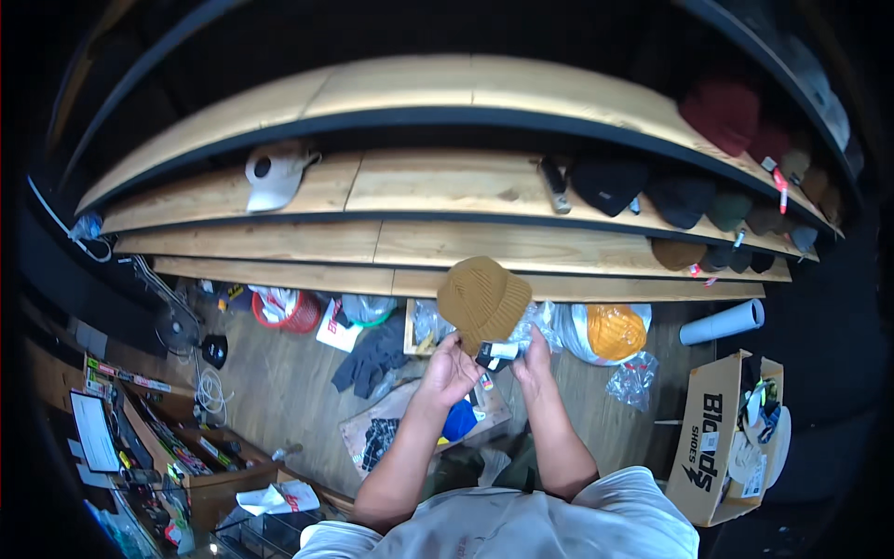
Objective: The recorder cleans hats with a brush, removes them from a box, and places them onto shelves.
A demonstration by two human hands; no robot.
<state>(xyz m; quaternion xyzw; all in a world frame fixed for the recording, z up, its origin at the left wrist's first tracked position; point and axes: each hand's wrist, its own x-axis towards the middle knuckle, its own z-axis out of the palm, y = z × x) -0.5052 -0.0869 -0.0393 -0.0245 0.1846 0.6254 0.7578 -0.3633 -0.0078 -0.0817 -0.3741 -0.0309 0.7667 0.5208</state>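
In front of the shelves I hold up a mustard-brown ribbed knit beanie point(480, 300), its folded cuff turned to the right. My left hand point(453, 371) grips its lower left edge, palm partly showing and fingertips hidden behind the knit. On the other side, my right hand point(535, 361) is closed at the lower right edge of the cuff, its fingers partly covered. A black and white tag point(497, 353) hangs from the beanie between both hands.
Long wooden shelves point(447, 182) span the front, with a white cap point(274, 179) at left and rows of dark beanies point(610, 184) at right. On the floor are a red basket point(287, 315), dark grey cloth point(372, 359), an orange knit item point(616, 333) and a cardboard box point(700, 447).
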